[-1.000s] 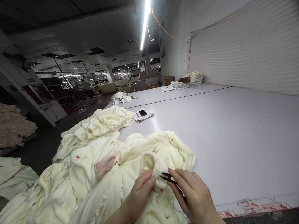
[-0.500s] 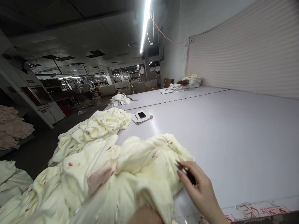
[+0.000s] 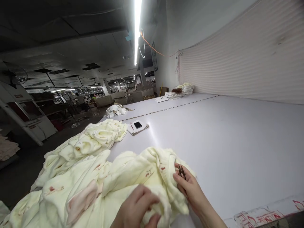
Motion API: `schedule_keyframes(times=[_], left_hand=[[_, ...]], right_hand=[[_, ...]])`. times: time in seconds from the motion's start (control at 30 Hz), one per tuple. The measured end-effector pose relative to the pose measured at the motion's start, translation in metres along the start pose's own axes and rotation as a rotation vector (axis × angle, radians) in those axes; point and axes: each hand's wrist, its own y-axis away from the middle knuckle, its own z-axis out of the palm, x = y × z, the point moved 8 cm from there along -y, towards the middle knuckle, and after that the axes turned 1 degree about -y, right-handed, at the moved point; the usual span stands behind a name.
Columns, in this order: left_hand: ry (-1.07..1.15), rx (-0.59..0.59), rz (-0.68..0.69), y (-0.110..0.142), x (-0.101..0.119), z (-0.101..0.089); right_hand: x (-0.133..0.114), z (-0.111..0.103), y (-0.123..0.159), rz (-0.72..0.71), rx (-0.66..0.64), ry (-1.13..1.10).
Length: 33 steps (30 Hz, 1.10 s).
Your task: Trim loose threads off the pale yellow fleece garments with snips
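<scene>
A pale yellow fleece garment (image 3: 133, 172) with small reddish-brown embroidered marks lies bunched in front of me. My right hand (image 3: 187, 186) is at its right end, closed around small dark thread snips (image 3: 181, 172) with the points upward. Thumb and fingers of that hand also pinch the garment's edge. Over the near part of the cloth is my left hand (image 3: 137, 205), slightly blurred, its fingers bent and the thumb apart from them. I see nothing held between them. A pinkish patch of cloth (image 3: 82, 202) shows among the folds to the left.
More yellow garments (image 3: 90, 137) are heaped along the left table edge. Beyond them, a phone (image 3: 137, 124) rests on a stack of papers (image 3: 140, 130). White cloth pieces (image 3: 116, 110) lie farther back. Folded stacks (image 3: 186, 89) stand by the wall on the white table (image 3: 232, 142).
My left hand has come out from beneath the cloth and is now above it. My right hand has moved to grasp the garment's edge, snips still held. The view has shifted slightly right.
</scene>
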Motion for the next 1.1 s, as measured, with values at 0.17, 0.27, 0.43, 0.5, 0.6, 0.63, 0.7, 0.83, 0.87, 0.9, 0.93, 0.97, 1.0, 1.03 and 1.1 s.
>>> schedule_keyframes(times=[0.17,0.27,0.43,0.5,0.6,0.63,0.7,0.83,0.87,0.9,0.93,0.97,1.0,1.03,1.1], left_hand=[[-0.207,0.069,-0.143,-0.063,-0.005,0.009],[-0.182,0.026,-0.271,-0.071,-0.024,0.019],[0.386,0.037,-0.504,-0.055,-0.060,0.021],[0.722,0.007,-0.652,-0.047,-0.071,0.030],[1.025,-0.019,-0.715,-0.044,-0.074,0.040],[1.070,-0.029,-0.698,-0.044,-0.073,0.041],[1.131,-0.055,-0.656,-0.046,-0.070,0.045],[1.221,-0.080,-0.614,-0.046,-0.066,0.049],[1.235,-0.078,-0.610,-0.046,-0.066,0.050],[1.247,-0.072,-0.611,-0.046,-0.066,0.050],[1.257,-0.066,-0.616,-0.045,-0.066,0.050],[1.267,-0.054,-0.619,-0.045,-0.067,0.051],[1.275,-0.042,-0.621,-0.045,-0.068,0.051],[1.283,-0.032,-0.620,-0.044,-0.069,0.051],[1.291,-0.019,-0.611,-0.044,-0.071,0.052]], right_hand=[[0.020,0.013,0.025,0.076,-0.058,-0.132],[0.025,0.013,0.026,0.103,-0.111,-0.049],[-0.002,0.003,0.012,-0.103,-0.082,0.278],[-0.014,0.003,0.009,-0.197,-0.101,0.419],[-0.026,0.005,0.014,-0.289,-0.144,0.608],[-0.029,0.006,0.019,-0.321,-0.149,0.667],[-0.032,0.007,0.028,-0.386,-0.140,0.784],[-0.035,0.011,0.041,-0.487,-0.094,0.968],[-0.036,0.013,0.042,-0.500,-0.084,0.994],[-0.037,0.013,0.042,-0.507,-0.071,1.010],[-0.038,0.013,0.042,-0.507,-0.055,1.016],[-0.039,0.013,0.041,-0.502,-0.041,1.016],[-0.041,0.012,0.041,-0.493,-0.030,1.012],[-0.042,0.011,0.042,-0.484,-0.027,1.007],[-0.042,0.011,0.043,-0.467,-0.053,1.002]])
